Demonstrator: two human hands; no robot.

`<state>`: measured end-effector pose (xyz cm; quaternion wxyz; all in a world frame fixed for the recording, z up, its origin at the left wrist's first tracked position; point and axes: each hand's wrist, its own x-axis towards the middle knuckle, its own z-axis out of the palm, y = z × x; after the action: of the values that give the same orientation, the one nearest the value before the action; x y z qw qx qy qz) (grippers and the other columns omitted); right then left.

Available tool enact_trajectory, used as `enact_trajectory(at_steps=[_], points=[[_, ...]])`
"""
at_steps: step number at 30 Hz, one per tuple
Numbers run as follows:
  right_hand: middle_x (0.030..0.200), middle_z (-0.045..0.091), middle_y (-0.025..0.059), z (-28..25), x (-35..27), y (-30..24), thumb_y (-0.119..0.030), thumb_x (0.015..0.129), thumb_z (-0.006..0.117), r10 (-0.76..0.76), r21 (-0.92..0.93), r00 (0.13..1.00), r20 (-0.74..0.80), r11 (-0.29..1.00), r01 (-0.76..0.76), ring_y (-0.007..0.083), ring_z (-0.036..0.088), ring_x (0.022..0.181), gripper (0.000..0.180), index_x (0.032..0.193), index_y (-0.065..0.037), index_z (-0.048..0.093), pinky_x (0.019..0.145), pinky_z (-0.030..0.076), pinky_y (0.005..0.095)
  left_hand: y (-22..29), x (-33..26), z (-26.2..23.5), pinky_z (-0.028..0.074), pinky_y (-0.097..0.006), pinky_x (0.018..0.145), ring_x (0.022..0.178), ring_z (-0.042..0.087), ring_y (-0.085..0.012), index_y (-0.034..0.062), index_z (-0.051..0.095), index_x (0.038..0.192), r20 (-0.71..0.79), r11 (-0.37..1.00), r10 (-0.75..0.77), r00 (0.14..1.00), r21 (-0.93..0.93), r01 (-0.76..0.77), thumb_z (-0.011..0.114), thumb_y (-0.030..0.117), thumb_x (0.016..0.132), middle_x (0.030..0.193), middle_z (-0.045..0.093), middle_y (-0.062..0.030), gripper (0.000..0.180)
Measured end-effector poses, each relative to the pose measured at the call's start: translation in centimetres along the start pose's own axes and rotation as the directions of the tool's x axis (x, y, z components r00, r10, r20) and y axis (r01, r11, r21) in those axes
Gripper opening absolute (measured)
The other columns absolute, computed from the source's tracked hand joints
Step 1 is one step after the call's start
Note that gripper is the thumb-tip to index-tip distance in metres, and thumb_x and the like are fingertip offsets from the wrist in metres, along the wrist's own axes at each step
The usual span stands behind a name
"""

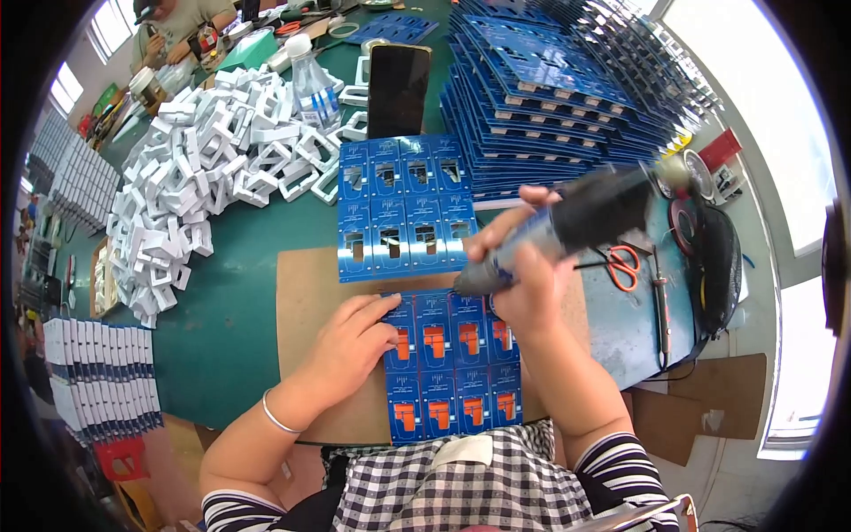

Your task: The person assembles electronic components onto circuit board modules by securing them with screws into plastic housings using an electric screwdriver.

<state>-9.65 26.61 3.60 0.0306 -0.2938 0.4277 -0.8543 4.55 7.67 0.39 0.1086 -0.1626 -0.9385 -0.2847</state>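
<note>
A blue circuit-board panel [456,379] lies flat on a brown board [332,372], with orange pieces [434,340] showing in its cut-outs. My left hand [350,346] rests by its upper left corner, fingers stretched out and touching the edge. Wrapped round a grey and black handheld power tool [567,222] is my right hand [536,288]. The tool's tapered nose points down at the panel's top edge; its tip is hard to make out, and its rear is blurred. Just beyond lies a second blue panel [403,208] with open cut-outs.
Tall stacks of blue panels [541,97] stand at the far right. White plastic frames [217,142] are heaped at the left, near a bottle [312,84] and a phone [399,89]. Orange-handled scissors [623,269] and a soldering iron [661,310] lie rightward. Another person [177,31] sits far left.
</note>
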Motion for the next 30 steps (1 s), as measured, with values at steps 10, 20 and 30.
enact_trajectory(at_steps=[10, 20, 30], points=[[0.082, 0.060, 0.0105, -1.0, -0.7, 0.3, -0.027, 0.082, 0.069, -0.074, -0.133, 0.984, 0.162, 0.986, 0.096, 0.0238, 0.062, 0.071, 0.059, 0.127, -0.005, 0.039, 0.069, 0.053, 0.0389, 0.3, 0.4, -0.1, 0.047, -0.042, 0.092, 0.111, 0.053, -0.0354, 0.0075, 0.061, 0.087, -0.008, 1.000, 0.027, 1.000, -0.011, -0.027, 0.073, 0.005, 0.073, 0.124, 0.057, -0.0127, 0.018], [0.085, 0.058, 0.0093, 0.2, -2.9, 0.2, -0.025, 0.082, 0.070, -0.103, -0.092, 0.989, -0.104, 0.991, 0.094, 0.0245, 0.061, 0.076, 0.068, 0.136, -0.009, 0.032, 0.071, 0.052, 0.0411, 1.4, 0.4, -0.3, 0.043, -0.043, 0.096, 0.115, 0.052, -0.0314, 0.0084, 0.062, 0.086, 0.027, 0.994, -0.048, 0.998, 0.102, 0.045, 0.066, 0.008, 0.076, 0.125, 0.058, -0.0111, 0.011], [0.089, 0.061, 0.0107, -0.4, -1.2, 0.5, -0.024, 0.081, 0.071, 0.037, -0.014, 0.999, -0.027, 0.999, -0.037, 0.0215, 0.063, 0.078, 0.070, 0.136, -0.002, 0.034, 0.073, 0.053, 0.0347, 4.4, 2.2, 1.5, 0.035, -0.045, 0.109, 0.130, 0.046, -0.0285, 0.0079, 0.059, 0.091, 0.196, 0.957, 0.286, 0.938, 0.001, -0.292, 0.055, 0.015, 0.088, 0.135, 0.054, -0.0093, 0.009]])
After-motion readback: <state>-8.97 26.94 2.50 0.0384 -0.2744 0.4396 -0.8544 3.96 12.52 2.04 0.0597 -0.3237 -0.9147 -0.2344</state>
